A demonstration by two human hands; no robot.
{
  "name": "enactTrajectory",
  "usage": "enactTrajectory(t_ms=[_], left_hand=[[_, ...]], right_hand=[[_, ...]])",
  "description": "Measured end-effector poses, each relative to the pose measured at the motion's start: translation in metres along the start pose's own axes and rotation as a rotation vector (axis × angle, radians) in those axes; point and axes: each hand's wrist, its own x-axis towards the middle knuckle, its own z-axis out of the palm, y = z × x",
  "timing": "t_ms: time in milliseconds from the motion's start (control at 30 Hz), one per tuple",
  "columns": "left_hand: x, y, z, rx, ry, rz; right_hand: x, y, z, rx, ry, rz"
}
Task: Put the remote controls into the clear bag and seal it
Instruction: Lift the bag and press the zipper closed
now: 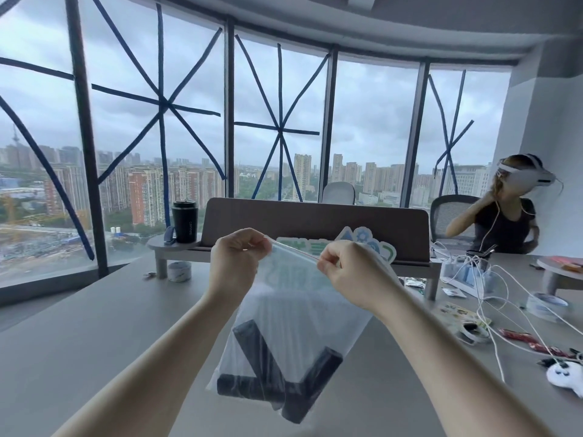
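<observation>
A clear zip bag hangs in the air over the grey table. Three black remote controls lie crossed in its bottom. My left hand pinches the bag's top edge at the left end. My right hand pinches the same edge further right, on the thin red zip line. The edge is stretched taut between both hands. Whether the zip is fully pressed together I cannot tell.
A brown desk riser with a black tumbler stands behind the bag. To the right lie white cables, tape rolls, a white game controller and red packets. A person wearing a headset sits far right.
</observation>
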Motion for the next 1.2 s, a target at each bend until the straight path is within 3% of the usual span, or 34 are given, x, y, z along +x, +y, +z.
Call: enactTrajectory(t_ms=[200,733,933,1200], left_hand=[[0.010,0.002,-0.027,-0.105,0.119,-0.038],[0.030,-0.025,-0.068,-0.178,0.241,-0.116],[0.060,-0.071,-0.081,-0.161,0.295,-0.220],[0.148,-0.117,-0.110,-0.125,0.374,-0.281]], right_hand=[[-0.010,0.012,0.000,-0.068,0.019,-0.037],[0.010,-0.014,0.013,-0.228,0.062,-0.130],[0.061,-0.015,0.064,-0.238,0.100,-0.080],[0.171,-0.040,0.140,-0.013,0.183,-0.062]])
